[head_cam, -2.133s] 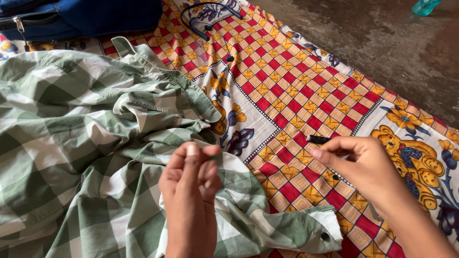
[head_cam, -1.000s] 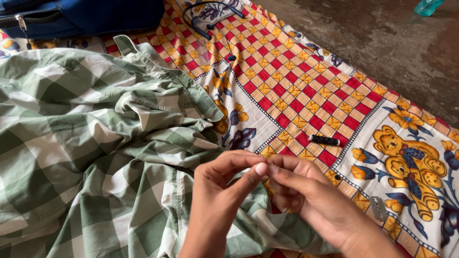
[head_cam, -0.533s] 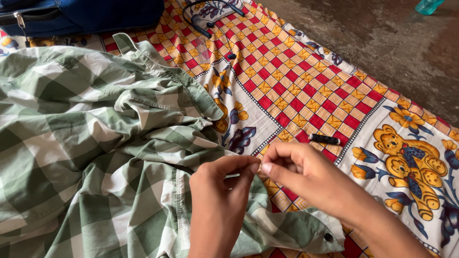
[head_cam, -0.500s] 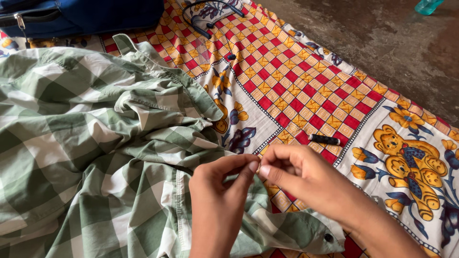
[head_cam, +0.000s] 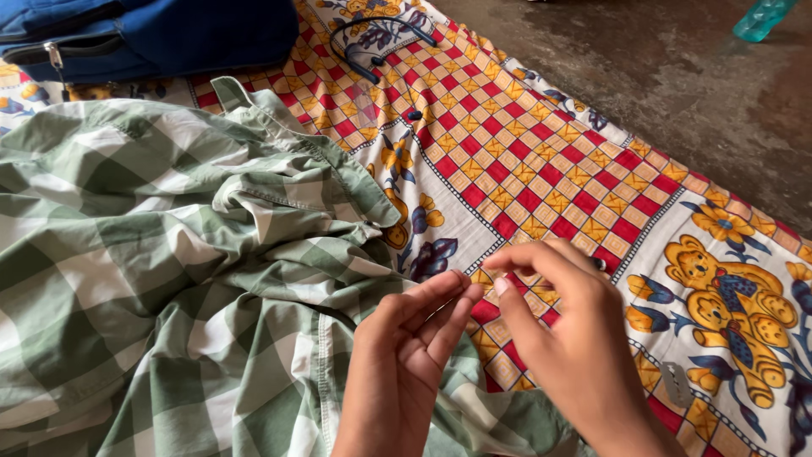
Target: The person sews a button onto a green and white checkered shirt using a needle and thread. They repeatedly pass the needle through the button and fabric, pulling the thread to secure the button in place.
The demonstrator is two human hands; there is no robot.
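Head view, looking down at both hands over a bed.

Left hand (head_cam: pixel 406 355): raised above the green-and-white checked shirt (head_cam: pixel 169 279), palm turned up, fingers loosely extended and close together. Thumb and forefinger tips nearly meet; whether anything fine is pinched between them cannot be told.

Right hand (head_cam: pixel 567 338): just beside the left, forefinger and thumb drawn together in a narrow pinch, tips pointing at the left fingertips. The two hands are almost touching at the tips. Contents of the pinch not resolvable.

Shirt: crumpled, spread over the left half of the view, lying on a patterned bedsheet (head_cam: pixel 541 161) with red and yellow checks, flowers and a teddy bear print.

A small dark spool (head_cam: pixel 599 264) shows partly behind the right hand, on the sheet. A razor blade (head_cam: pixel 677 385) lies on the sheet near the right wrist.

A blue bag (head_cam: pixel 161 34) sits at the top left; a dark neckband earphone (head_cam: pixel 381 42) lies on the sheet beside it. Bare floor (head_cam: pixel 660 76) at the upper right, with a teal bottle (head_cam: pixel 761 17) at the edge.
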